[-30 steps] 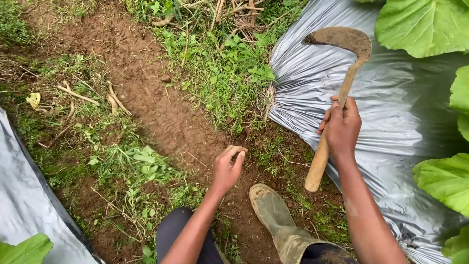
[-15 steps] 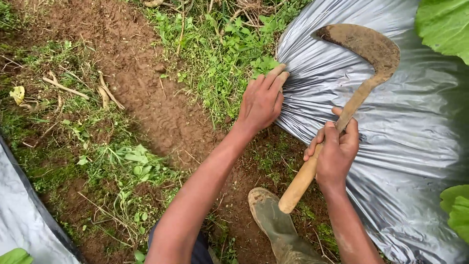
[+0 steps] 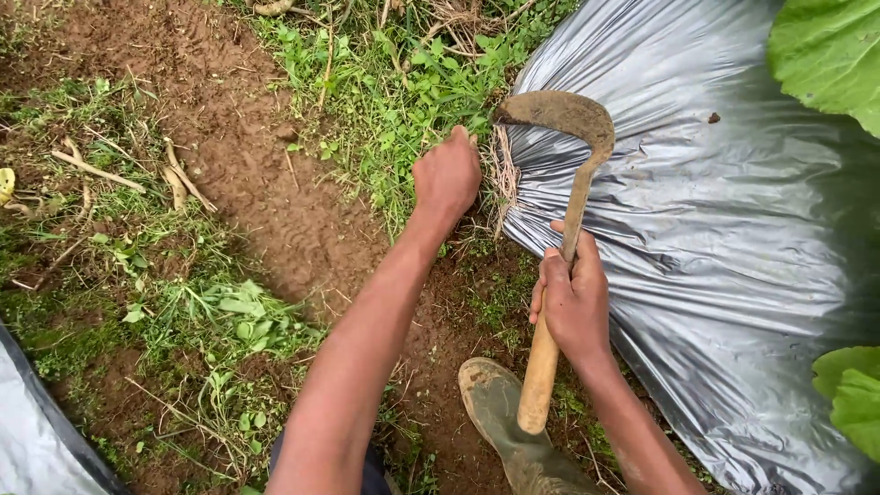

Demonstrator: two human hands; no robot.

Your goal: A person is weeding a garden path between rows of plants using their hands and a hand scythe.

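**Sickle at the sheet's edge, weeds bunched in the other hand**

My left hand [image 3: 446, 176] is closed in a fist around a tuft of weeds [image 3: 500, 174] right at the border of the grey plastic sheet [image 3: 733, 257]. I read the fist as a way to pull the stems taut and away from the plastic, so they stand clear of it. The dry, straw-coloured strands show just beside my knuckles, pressed against the sheet's folded edge.

My right hand [image 3: 573, 302] is wrapped tight around the wooden handle of the sickle [image 3: 568, 197], gripping it about midway, with the butt of the handle sticking out below my wrist. The curved, rusty blade arches over the sheet, its tip pointing toward the tuft and lying just beside my left fingers. Holding the handle that far up looks to me like a choice for control over reach, given how near the blade is to both the plastic and my other hand.

My boot [image 3: 500, 412] is planted on bare soil near the handle's end, close to the sheet. A strip of trodden soil [image 3: 247, 183] runs between the weeds, and broad green leaves [image 3: 825, 55] hang over the sheet at the upper right.
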